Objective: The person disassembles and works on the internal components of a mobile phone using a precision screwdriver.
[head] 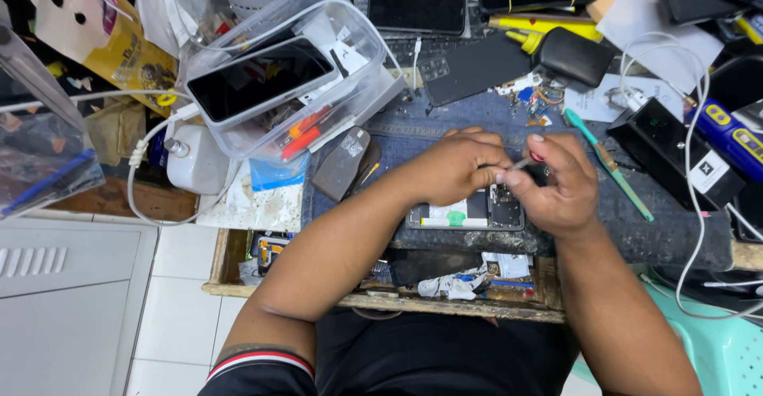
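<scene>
An opened phone (467,209) with its back removed lies on a dark denim mat (445,130) in front of me. My left hand (457,165) rests over the phone's upper part, fingers curled, pinching at something small that I cannot make out. My right hand (560,185) is closed around a thin metal tool with a red grip (528,160). The tool's tip points toward my left fingertips, just above the phone's exposed board.
A clear plastic box (290,66) holding a phone and small tools stands at the back left. A phone back cover (473,66), a black case (574,58), a teal pry tool (608,161), white cables and a charger (671,149) crowd the bench. A white bottle (195,161) stands left.
</scene>
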